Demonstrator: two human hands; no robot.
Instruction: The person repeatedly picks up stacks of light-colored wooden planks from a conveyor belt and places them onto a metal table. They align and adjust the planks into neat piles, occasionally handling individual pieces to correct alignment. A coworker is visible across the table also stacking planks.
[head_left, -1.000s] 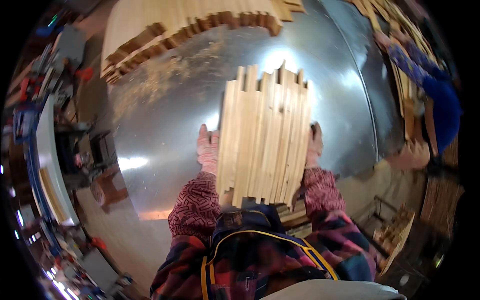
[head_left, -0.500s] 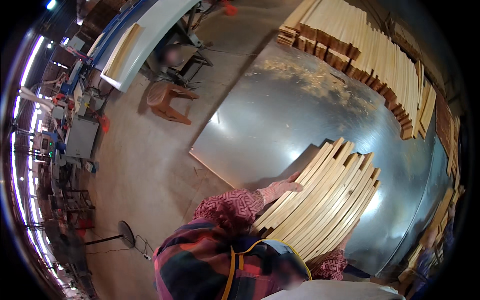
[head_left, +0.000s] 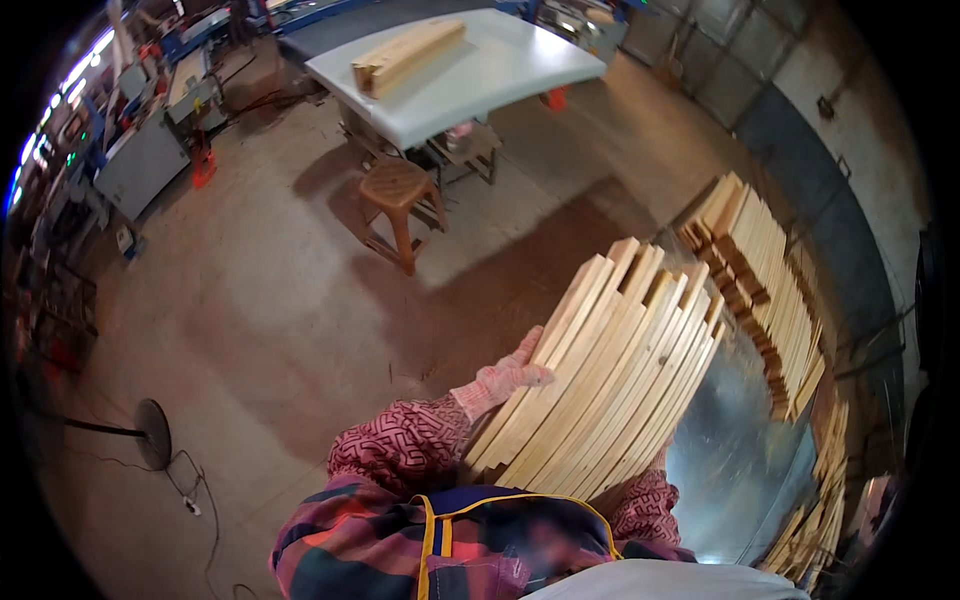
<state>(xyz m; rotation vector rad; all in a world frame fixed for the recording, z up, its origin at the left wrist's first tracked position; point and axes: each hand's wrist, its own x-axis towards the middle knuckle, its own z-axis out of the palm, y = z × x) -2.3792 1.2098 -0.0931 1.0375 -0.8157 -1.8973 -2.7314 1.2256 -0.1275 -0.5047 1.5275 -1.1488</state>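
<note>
A thick bundle of pale wooden strips (head_left: 610,365) is held in front of my body, its far ends uneven. My left hand (head_left: 508,382), in a light pinkish knit glove, grips the bundle's left side, with the thumb over the outermost strip. On the opposite side my right hand (head_left: 660,460) presses against the bundle; most of it is hidden behind the strips, and its patterned sleeve shows below. The near ends of the strips rest close against my apron.
A metal-topped table (head_left: 735,450) lies to the right, with rows of stacked wooden strips (head_left: 765,290) along its far side. Ahead stand a brown stool (head_left: 398,195) and a white table (head_left: 500,70) carrying a small wood stack (head_left: 415,55). A round-headed stand (head_left: 153,435) and cable are at left.
My view and body have turned, so the metal table has shifted to the right and the white table is now ahead. The bundle has come along in both hands, away from the metal table's middle.
</note>
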